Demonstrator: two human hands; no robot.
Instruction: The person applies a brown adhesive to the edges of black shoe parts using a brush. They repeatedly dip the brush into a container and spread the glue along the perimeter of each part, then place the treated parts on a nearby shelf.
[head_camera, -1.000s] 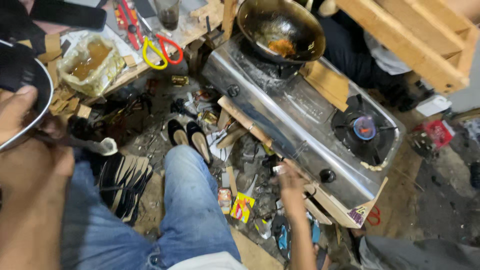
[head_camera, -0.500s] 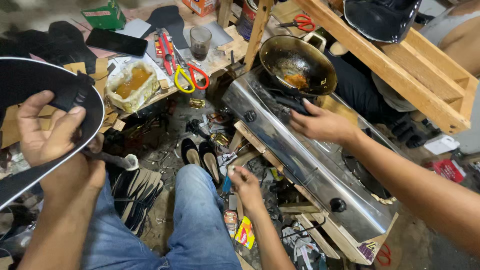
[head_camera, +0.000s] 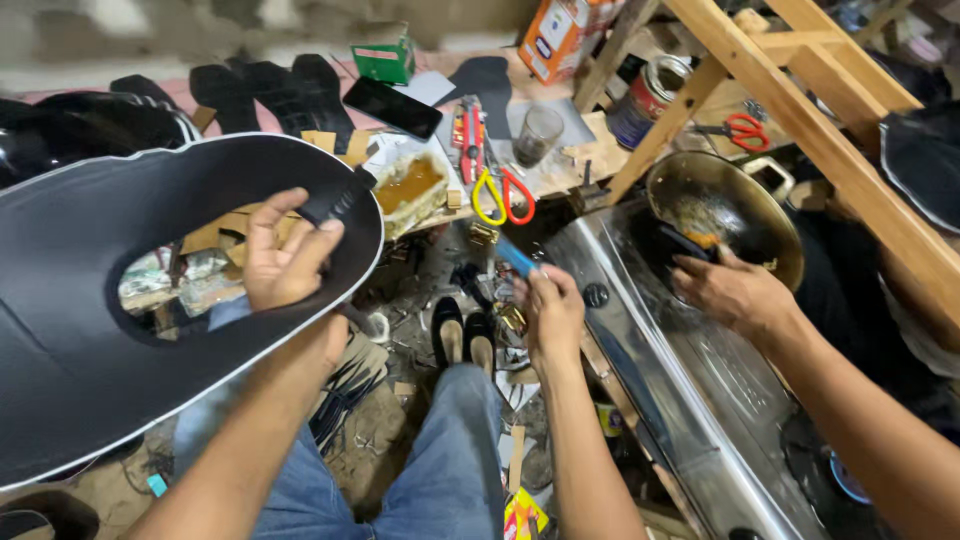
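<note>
My left hand (head_camera: 285, 255) grips the inner rim of a large black shoe-upper piece (head_camera: 100, 330) with a white edge and an oval hole, held up at the left. My right hand (head_camera: 555, 315) is in the middle, shut on a small blue-handled tool (head_camera: 515, 257) that points up and left. It hovers above a pair of black shoes (head_camera: 462, 335) on the floor, beside the steel stove (head_camera: 680, 370). At the right, a co-worker's hand (head_camera: 730, 290) rests at the rim of a dark wok (head_camera: 740, 200) on that stove.
A low board holds a tub of amber glue (head_camera: 410, 185), yellow and red scissors (head_camera: 500, 195), a glass (head_camera: 538, 135) and a phone (head_camera: 392, 107). A wooden frame (head_camera: 800, 110) slants across the top right. Scraps litter the floor around my jeans-clad leg (head_camera: 450, 470).
My left hand lifted the black piece up and toward the middle. My right hand rose from the floor clutter with the blue tool. The co-worker's hand moved along the stove to the wok.
</note>
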